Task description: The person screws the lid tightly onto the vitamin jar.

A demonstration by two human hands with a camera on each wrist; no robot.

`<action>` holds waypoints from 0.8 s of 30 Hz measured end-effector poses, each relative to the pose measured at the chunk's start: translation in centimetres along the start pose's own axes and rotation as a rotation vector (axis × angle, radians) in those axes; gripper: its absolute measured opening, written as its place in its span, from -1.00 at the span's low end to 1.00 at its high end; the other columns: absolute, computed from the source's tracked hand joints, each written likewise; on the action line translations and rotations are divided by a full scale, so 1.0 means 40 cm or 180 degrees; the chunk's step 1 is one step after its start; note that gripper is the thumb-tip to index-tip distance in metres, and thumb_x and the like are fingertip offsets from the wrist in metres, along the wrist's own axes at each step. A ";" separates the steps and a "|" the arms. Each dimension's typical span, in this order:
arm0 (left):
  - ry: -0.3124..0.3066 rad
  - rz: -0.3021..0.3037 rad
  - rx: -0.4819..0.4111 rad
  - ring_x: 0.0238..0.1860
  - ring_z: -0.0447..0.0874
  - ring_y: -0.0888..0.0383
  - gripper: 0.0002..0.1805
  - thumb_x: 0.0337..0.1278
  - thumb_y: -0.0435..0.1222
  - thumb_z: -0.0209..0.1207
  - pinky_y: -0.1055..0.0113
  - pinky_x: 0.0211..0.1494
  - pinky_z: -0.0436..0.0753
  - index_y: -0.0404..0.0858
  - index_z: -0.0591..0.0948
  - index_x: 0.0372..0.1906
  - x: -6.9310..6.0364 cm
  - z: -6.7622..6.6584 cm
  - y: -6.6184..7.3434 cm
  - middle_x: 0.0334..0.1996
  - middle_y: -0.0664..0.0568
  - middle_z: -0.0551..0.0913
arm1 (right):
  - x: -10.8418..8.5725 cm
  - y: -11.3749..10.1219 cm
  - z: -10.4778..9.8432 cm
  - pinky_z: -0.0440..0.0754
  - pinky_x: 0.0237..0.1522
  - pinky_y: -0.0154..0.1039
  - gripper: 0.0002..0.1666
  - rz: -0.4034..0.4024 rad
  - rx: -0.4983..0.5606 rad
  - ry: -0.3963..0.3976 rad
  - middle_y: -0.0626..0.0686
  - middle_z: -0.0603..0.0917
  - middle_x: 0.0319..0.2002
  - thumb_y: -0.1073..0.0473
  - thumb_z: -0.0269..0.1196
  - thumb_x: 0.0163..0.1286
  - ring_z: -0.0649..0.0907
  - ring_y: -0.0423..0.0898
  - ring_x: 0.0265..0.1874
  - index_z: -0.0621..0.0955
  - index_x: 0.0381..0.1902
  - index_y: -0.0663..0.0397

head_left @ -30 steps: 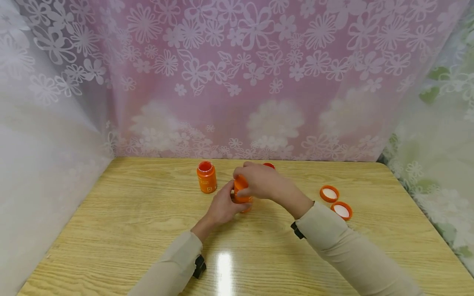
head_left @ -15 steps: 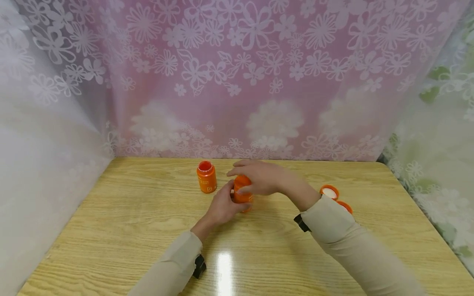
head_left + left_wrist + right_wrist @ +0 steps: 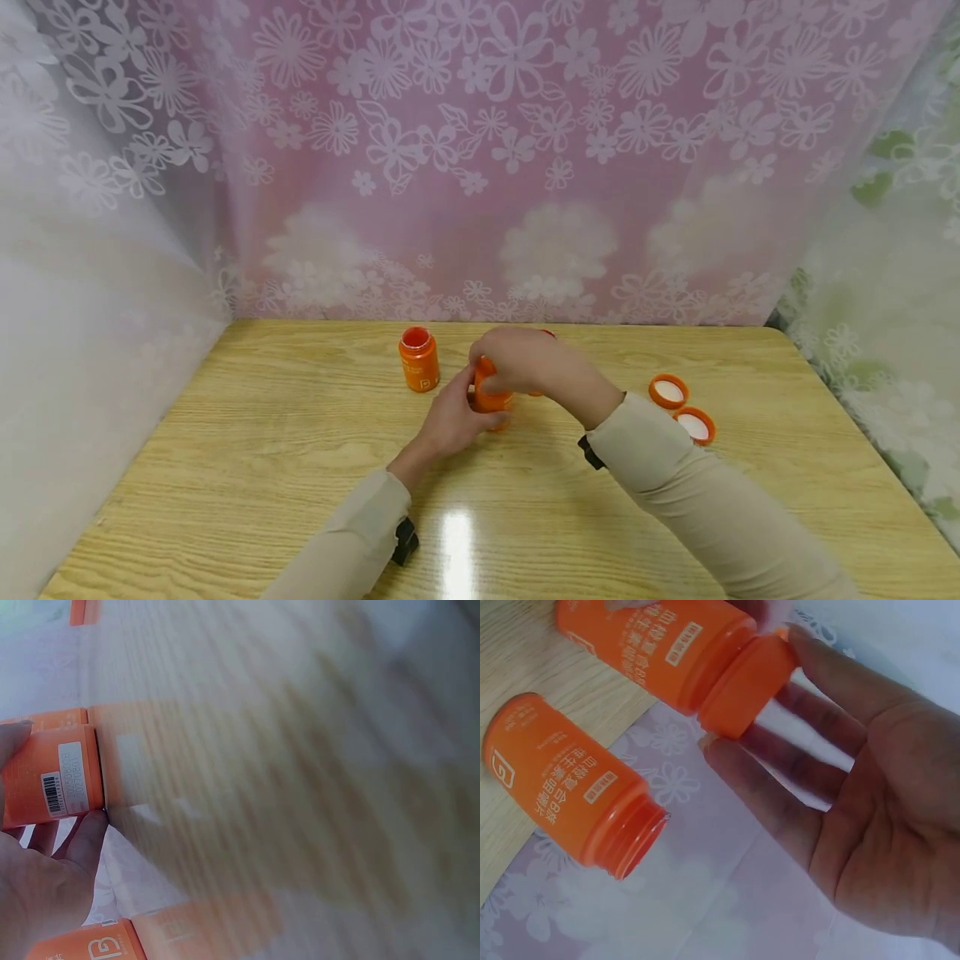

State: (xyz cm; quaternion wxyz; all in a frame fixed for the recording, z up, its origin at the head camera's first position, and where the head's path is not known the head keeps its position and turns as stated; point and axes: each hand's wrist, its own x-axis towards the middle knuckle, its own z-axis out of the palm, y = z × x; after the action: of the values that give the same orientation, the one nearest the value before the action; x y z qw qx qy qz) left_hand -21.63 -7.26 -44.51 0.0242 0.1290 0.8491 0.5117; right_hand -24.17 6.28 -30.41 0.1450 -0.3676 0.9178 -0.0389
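My left hand (image 3: 452, 417) grips an orange bottle (image 3: 491, 402) that stands upright on the table. Over its top, my right hand (image 3: 531, 360) holds the orange screw cap (image 3: 748, 686) between thumb and fingertips, and the cap sits on the bottle's neck. From the left wrist, the gripped bottle (image 3: 45, 776) shows a white barcode label. A second orange bottle (image 3: 418, 362), uncapped with a red mouth, stands to the left. Another uncapped bottle (image 3: 577, 784) appears in the right wrist view; in the head view the right hand mostly covers it.
Two loose orange caps with white linings, a farther cap (image 3: 668, 392) and a nearer cap (image 3: 694, 426), lie side by side on the right of the wooden table (image 3: 300, 467). A pink flowered curtain (image 3: 480, 167) hangs behind the table's back edge.
The right hand loosened and lifted its fingers off the cap half a second ago, shifting right, then came back and grips the cap again. The left hand and its bottle stayed put.
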 end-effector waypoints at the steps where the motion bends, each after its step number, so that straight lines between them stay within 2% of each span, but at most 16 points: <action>1: 0.0001 0.0003 0.0002 -0.12 0.56 0.16 -0.37 -0.01 -0.16 0.41 0.24 0.00 0.56 -0.12 0.40 0.18 0.000 0.000 0.001 -0.04 0.11 0.54 | 0.001 -0.004 0.002 0.53 -0.28 -0.24 -0.76 0.0089 -0.0060 0.0036 -0.09 0.58 -0.31 0.06 0.32 0.28 0.51 -0.12 -0.34 0.63 -0.13 0.00; 4: 0.0003 -0.0019 0.0006 -0.09 0.57 0.16 -0.37 -0.01 -0.14 0.41 0.23 0.03 0.55 -0.10 0.40 0.18 -0.001 0.000 0.003 -0.03 0.12 0.56 | 0.001 -0.011 0.009 0.51 -0.36 -0.26 -0.67 0.0313 -0.0212 0.0117 -0.07 0.53 -0.37 -0.09 0.30 0.28 0.50 -0.12 -0.37 0.61 -0.14 -0.02; 6: 0.0007 -0.0037 0.0025 -0.08 0.56 0.16 -0.36 -0.01 -0.14 0.41 0.23 0.04 0.55 -0.10 0.40 0.19 -0.001 0.000 0.002 -0.02 0.12 0.57 | 0.001 -0.010 0.012 0.53 -0.37 -0.23 -0.63 0.0375 -0.0208 0.0109 -0.04 0.54 -0.35 -0.12 0.28 0.29 0.52 -0.09 -0.36 0.60 -0.11 -0.01; 9: -0.0009 -0.0028 0.0023 -0.09 0.57 0.16 -0.37 0.00 -0.14 0.40 0.23 0.02 0.56 -0.11 0.40 0.18 -0.002 -0.001 0.000 -0.02 0.11 0.56 | 0.000 -0.002 0.011 0.57 -0.22 -0.16 -0.51 0.0396 -0.0124 0.0006 0.01 0.58 -0.14 -0.16 0.25 0.31 0.55 -0.07 -0.21 0.56 0.07 -0.03; 11: -0.0023 -0.0012 0.0011 -0.10 0.57 0.16 -0.39 0.00 -0.14 0.40 0.24 0.01 0.56 -0.11 0.41 0.16 -0.002 -0.001 -0.002 -0.03 0.11 0.55 | 0.000 0.008 0.007 0.57 -0.13 -0.14 -0.48 0.0304 -0.0062 -0.0113 0.02 0.58 -0.03 -0.11 0.26 0.31 0.56 -0.06 -0.13 0.52 0.16 -0.03; 13: -0.0014 -0.0008 0.0002 -0.12 0.57 0.16 -0.40 -0.01 -0.15 0.41 0.25 -0.02 0.57 -0.11 0.42 0.14 -0.003 -0.002 -0.004 -0.05 0.10 0.54 | 0.001 0.018 0.002 0.56 -0.09 -0.14 -0.48 0.0134 0.0011 -0.0198 0.00 0.57 0.00 -0.02 0.30 0.30 0.55 -0.07 -0.11 0.52 0.18 -0.01; 18: 0.0026 -0.0005 0.0024 -0.11 0.55 0.16 -0.35 -0.02 -0.15 0.42 0.25 0.00 0.57 -0.13 0.40 0.19 -0.003 -0.001 -0.006 -0.02 0.09 0.52 | 0.004 0.034 -0.011 0.55 -0.11 -0.18 -0.63 -0.0309 0.0150 -0.0256 -0.05 0.58 -0.15 0.24 0.38 0.19 0.54 -0.10 -0.20 0.61 -0.02 0.03; 22: -0.0012 0.0012 0.0002 -0.10 0.55 0.16 -0.33 -0.01 -0.14 0.41 0.25 0.01 0.56 -0.14 0.39 0.21 0.000 0.001 -0.006 -0.01 0.09 0.52 | 0.003 0.037 -0.014 0.55 -0.07 -0.17 -0.62 -0.0309 0.0138 -0.0260 -0.06 0.58 -0.13 0.27 0.39 0.17 0.55 -0.10 -0.17 0.63 -0.03 0.02; 24: -0.0015 -0.0011 -0.0002 -0.11 0.55 0.17 -0.35 -0.02 -0.14 0.41 0.27 0.00 0.56 -0.13 0.40 0.19 0.001 0.001 -0.005 -0.03 0.11 0.52 | 0.003 0.035 -0.013 0.56 -0.12 -0.19 -0.65 -0.0207 0.0097 -0.0244 -0.07 0.58 -0.17 0.20 0.38 0.19 0.55 -0.11 -0.21 0.62 -0.04 0.02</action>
State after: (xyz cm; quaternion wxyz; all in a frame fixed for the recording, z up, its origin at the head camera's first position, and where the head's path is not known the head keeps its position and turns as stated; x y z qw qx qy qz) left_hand -21.72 -7.31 -44.70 0.0271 0.1287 0.8491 0.5116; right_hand -25.32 7.17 -30.20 0.1842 -0.3962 0.8984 -0.0434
